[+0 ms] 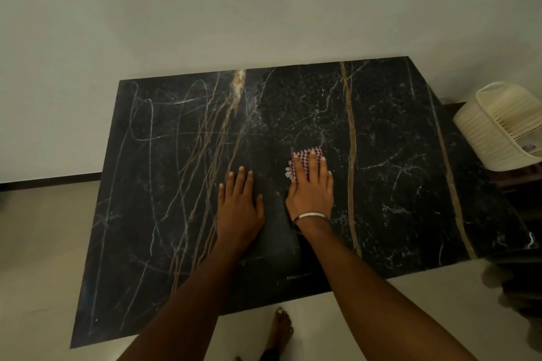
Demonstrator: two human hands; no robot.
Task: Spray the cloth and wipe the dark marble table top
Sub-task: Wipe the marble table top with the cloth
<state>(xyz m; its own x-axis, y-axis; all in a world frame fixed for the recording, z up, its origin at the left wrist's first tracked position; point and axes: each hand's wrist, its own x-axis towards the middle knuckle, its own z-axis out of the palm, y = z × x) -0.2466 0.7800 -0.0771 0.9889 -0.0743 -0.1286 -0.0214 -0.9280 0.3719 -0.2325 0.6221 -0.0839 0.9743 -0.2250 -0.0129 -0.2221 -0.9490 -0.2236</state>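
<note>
A dark marble table top (396,132) fills the middle of the view, black with thin white veins and several long gold-brown streaks running from the far edge toward the near one. Its left half carries pale curved smear lines, while the part around the hands looks darker and more even. The table stands against a plain pale wall (205,9), with a dark skirting strip at the wall's foot on the left and a light tiled floor (44,243) around it. Off the right end of the table a cream plastic basket (495,129) with slatted sides lies tilted. A bare foot (280,328) shows on the floor just below the near edge. Both arms reach forward over the table. The left hand (239,202) lies flat on the marble, palm down, fingers spread slightly, gripping nothing. The right hand (312,187), with a metal bangle (311,216) at the wrist, is just beside it and presses flat on a small red-and-white checked cloth (305,154), fingers extended over it rather than curled round it. The cloth sits near the centre of the table top, showing past the fingertips and at the left side of the hand.
</note>
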